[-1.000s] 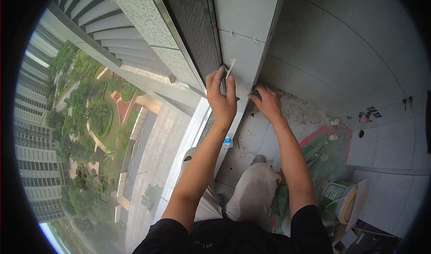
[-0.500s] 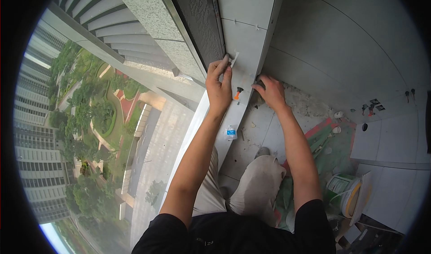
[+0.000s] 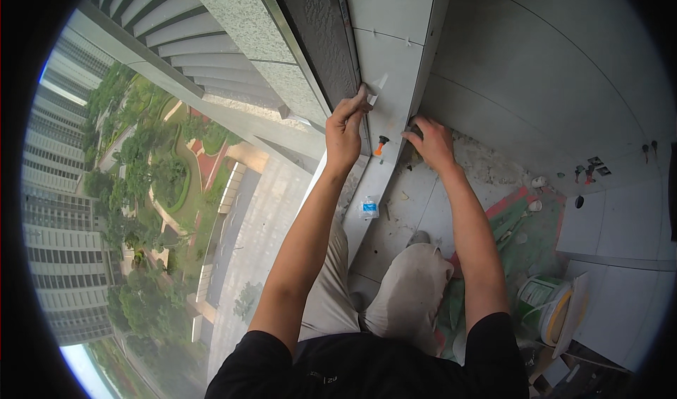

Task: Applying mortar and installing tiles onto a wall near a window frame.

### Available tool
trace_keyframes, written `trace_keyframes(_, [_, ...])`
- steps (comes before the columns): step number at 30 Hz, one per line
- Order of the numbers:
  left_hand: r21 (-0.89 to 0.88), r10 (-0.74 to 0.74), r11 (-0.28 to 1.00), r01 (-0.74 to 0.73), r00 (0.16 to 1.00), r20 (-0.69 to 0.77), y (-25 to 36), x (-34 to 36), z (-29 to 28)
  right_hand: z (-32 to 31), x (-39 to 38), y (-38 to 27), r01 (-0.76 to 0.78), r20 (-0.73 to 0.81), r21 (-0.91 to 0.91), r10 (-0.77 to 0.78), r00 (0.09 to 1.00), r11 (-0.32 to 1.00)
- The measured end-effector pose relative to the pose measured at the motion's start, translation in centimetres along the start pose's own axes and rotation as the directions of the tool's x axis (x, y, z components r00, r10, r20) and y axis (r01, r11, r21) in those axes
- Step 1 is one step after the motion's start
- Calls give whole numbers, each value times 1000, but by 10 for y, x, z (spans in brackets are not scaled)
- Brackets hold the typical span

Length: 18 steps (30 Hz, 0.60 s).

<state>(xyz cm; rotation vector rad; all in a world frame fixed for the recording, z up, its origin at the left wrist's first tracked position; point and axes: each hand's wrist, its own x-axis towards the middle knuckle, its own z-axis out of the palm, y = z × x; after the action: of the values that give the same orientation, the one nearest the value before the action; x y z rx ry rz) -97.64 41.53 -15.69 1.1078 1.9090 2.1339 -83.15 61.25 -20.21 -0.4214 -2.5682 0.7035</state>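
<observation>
A long light-grey tile faces the window ledge, with cross-shaped spacers at its upper joint. My left hand is at its window-side edge, fingers curled and pinched together; what they hold is too small to make out. A pale, whitish patch shows beside the fingertips. My right hand touches the opposite, room-side edge, with thumb and fingers apart. Between the hands, an orange tile leveller with a black knob lies on the ledge. Nearer me is a small clear plastic packet with a blue label.
Left of the ledge is a steep drop to gardens and a paved road. At right stand a white-and-green bucket and a green sheet with red edging. Crumbs of debris lie on the floor tiles. A tiled wall rises beyond.
The view has shifted slightly, so the scene sits a little further right and lower. My left fingertips have curled more closely together by the ledge's edge. My right hand stays at its edge.
</observation>
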Motion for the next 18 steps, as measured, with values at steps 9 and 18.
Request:
trace_keyframes(9, [44, -30, 999, 29, 999, 22, 9, -3, -1, 0, 2, -1, 39, -35, 0, -39, 999, 999])
trace_keyframes(18, [208, -72, 976, 66, 997, 23, 28, -13, 11, 1, -3, -1, 26, -53, 42, -24, 998, 999])
